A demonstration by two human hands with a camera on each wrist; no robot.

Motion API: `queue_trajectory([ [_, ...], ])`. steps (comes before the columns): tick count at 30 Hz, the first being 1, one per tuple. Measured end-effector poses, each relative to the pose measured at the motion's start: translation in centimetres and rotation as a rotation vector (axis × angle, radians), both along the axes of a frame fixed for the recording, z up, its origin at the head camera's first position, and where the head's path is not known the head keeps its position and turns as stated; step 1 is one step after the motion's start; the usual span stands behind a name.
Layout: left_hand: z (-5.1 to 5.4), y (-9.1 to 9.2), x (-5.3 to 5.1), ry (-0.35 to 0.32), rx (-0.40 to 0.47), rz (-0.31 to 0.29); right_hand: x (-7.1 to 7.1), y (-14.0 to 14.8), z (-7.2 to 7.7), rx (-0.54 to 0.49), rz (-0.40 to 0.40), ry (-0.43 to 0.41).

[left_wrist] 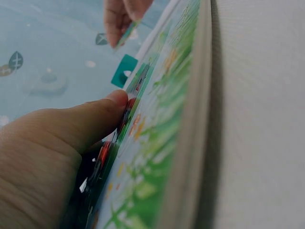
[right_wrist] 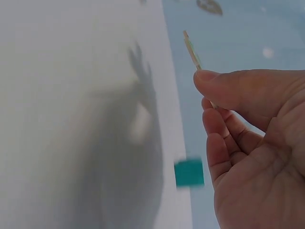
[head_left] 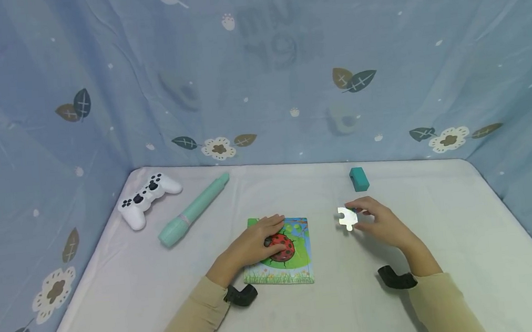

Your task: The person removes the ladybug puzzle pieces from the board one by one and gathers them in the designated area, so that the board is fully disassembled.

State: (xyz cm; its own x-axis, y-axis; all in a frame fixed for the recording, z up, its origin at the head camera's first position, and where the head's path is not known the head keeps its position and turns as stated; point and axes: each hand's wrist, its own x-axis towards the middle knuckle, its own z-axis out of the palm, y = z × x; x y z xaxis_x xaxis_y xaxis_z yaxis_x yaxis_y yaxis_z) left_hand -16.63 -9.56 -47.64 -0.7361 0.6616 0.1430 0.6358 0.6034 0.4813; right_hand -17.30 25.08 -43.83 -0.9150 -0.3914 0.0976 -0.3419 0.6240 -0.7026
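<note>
A ladybug jigsaw puzzle (head_left: 299, 268) lies flat on the white table, with grass along its near edge. My left hand (head_left: 256, 243) rests on its left part, fingers stretched over the picture and thumb on the ladybug; the left wrist view shows the thumb (left_wrist: 102, 114) against the puzzle's face (left_wrist: 157, 143). To the right, my right hand (head_left: 382, 224) pinches a puzzle piece (head_left: 348, 218) between thumb and fingers, held above the table. Seen edge-on in the right wrist view, the piece (right_wrist: 191, 50) is thin and juts out past the thumb.
A teal block (head_left: 359, 179) sits beyond my right hand. At the back left lie a white game controller (head_left: 147, 197) and a mint-green wand-shaped object (head_left: 194, 210). Blue patterned cloth (head_left: 268, 81) walls the table's back and sides.
</note>
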Motion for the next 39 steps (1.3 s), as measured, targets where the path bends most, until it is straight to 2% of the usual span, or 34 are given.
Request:
queue_trajectory([
  [11,0.1,0.1,0.1,-0.01,-0.006,0.0,1.5,6.8,0.3,0.117,-0.119,0.014],
  [21,0.0,0.1,0.0,-0.011,-0.008,0.003,2.5,11.8,0.2,0.12,-0.154,0.051],
  [27,0.1,0.0,-0.1,-0.01,-0.008,0.01,2.6,13.0,-0.4,0.124,-0.178,-0.026],
  [33,0.2,0.0,0.1,-0.01,0.007,-0.004,2.7,13.1,-0.7,0.17,-0.2,-0.102],
  [39,0.4,0.1,0.1,0.002,0.008,-0.013,2.5,13.2,-1.2,0.143,-0.168,-0.041],
])
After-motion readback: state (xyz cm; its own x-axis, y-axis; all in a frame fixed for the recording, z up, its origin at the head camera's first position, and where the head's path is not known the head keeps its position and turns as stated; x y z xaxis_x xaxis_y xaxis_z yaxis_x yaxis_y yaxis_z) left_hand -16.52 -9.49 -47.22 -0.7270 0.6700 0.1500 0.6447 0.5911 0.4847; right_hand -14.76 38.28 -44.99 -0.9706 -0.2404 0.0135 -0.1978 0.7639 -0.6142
